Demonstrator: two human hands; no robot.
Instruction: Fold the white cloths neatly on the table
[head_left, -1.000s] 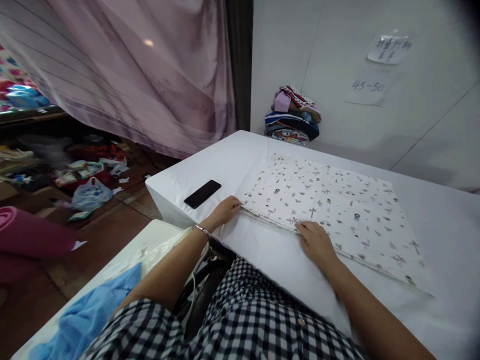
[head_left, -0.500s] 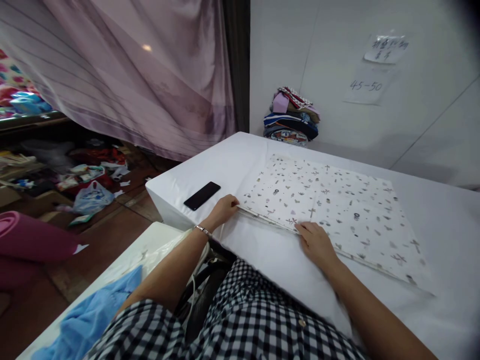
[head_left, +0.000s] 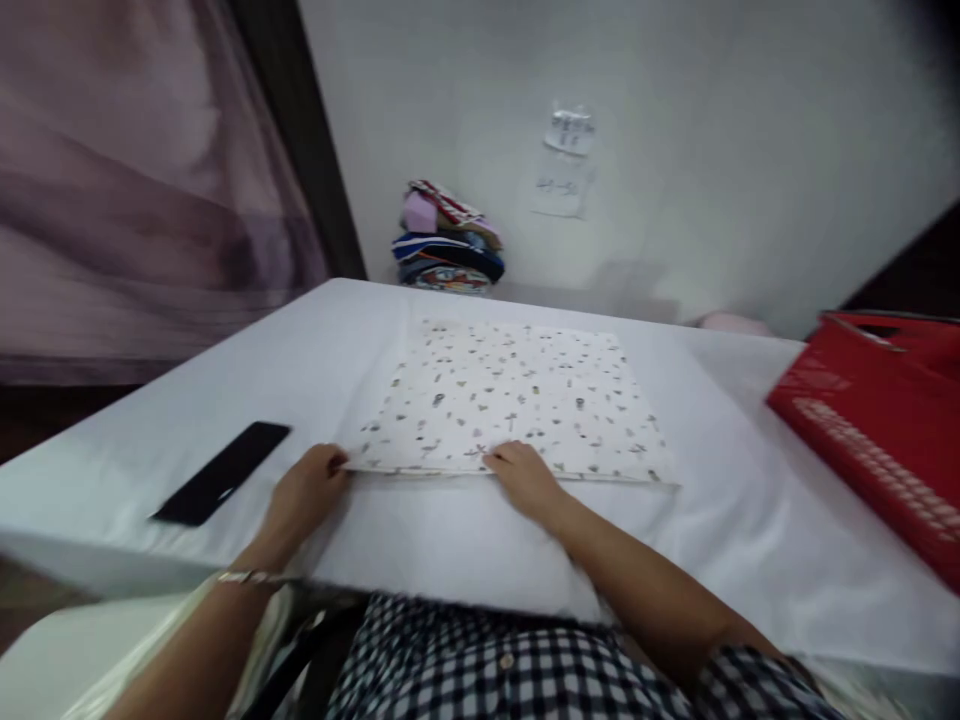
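Note:
A folded white cloth (head_left: pixel 495 400) printed with small motifs lies flat on the white-covered table (head_left: pixel 720 560). Its near edge runs across in front of me. My left hand (head_left: pixel 311 490) pinches the cloth's near left corner between thumb and fingers. About midway along the same edge, my right hand (head_left: pixel 525 480) is closed on the fabric with the fingertips on top. A black phone (head_left: pixel 223 475) rests on the table to the left of my left hand.
A red bag (head_left: pixel 885 430) with white print stands on the right side of the table. A stack of folded fabrics (head_left: pixel 450 240) is beyond the far edge, by the wall. Paper notes (head_left: pixel 566 160) hang on the wall. A pinkish curtain (head_left: pixel 135 200) hangs at left.
My view has swung to the right, bringing the red bag into sight and moving the phone and cloth leftward in the picture. Both hands keep their places on the cloth's near edge.

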